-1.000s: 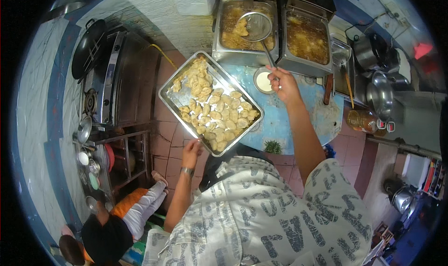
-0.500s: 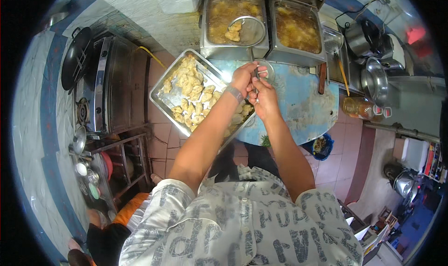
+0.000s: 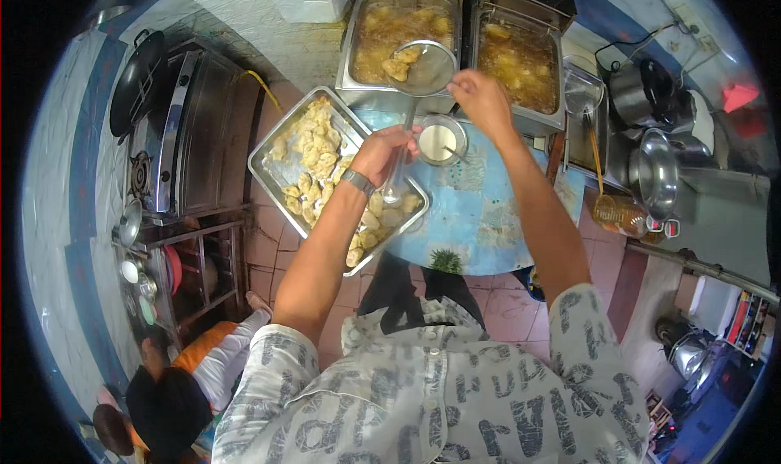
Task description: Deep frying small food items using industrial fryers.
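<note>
My left hand [image 3: 386, 156] is closed around the long handle of a round skimmer [image 3: 431, 72]. The skimmer's head is over the front edge of the left fryer [image 3: 358, 80], with a golden fried piece [image 3: 400, 62] lying in it. At the skimmer's right rim, my right hand [image 3: 485, 104] has its fingertips drawn together on the edge. Below my left forearm, a square metal tray [image 3: 264, 156] holds many pale battered pieces [image 3: 317, 143]. Between my hands stands a small bowl [image 3: 440, 141] of white liquid with a spoon in it.
A second fryer [image 3: 521, 61] with bubbling oil stands at right. The blue tabletop [image 3: 488, 220] curves in front of me. A stove [image 3: 191, 139] lines the left wall; metal pots [image 3: 651, 159] and an oil bottle [image 3: 618, 212] are at right. Another person [image 3: 171, 407] is at lower left.
My right hand has left the skimmer's handle and moved up to its rim. My left hand has shifted left and down along the handle. The white bowl now shows fully.
</note>
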Demonstrator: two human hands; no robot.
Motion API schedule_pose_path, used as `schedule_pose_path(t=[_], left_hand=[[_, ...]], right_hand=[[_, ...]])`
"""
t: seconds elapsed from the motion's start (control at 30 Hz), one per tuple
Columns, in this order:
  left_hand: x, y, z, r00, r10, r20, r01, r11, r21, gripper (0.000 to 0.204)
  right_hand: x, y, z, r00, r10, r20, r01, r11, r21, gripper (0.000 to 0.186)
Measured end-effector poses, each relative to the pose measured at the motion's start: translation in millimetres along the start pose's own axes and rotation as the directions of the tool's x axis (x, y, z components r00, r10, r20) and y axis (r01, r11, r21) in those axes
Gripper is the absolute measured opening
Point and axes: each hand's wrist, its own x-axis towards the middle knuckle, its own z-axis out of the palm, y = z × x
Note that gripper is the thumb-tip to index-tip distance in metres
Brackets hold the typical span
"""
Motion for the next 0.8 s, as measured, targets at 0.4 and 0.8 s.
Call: schedule_pose_path(t=[0.4,0.8], left_hand=[[-11,13,-25,0.992,-0.088,0.087,0.085,0.996,0.036,0.028],[-2,8,-39,0.998,-0.031,0.056,0.031,0.999,0.009,0.011]], right_hand=[[109,11,67,0.867,-0.379,0.324,0.498,0.698,-0.514,0.051],[124,-10,53,0.932,0.023,0.362,0.183,0.831,-0.526,0.042]])
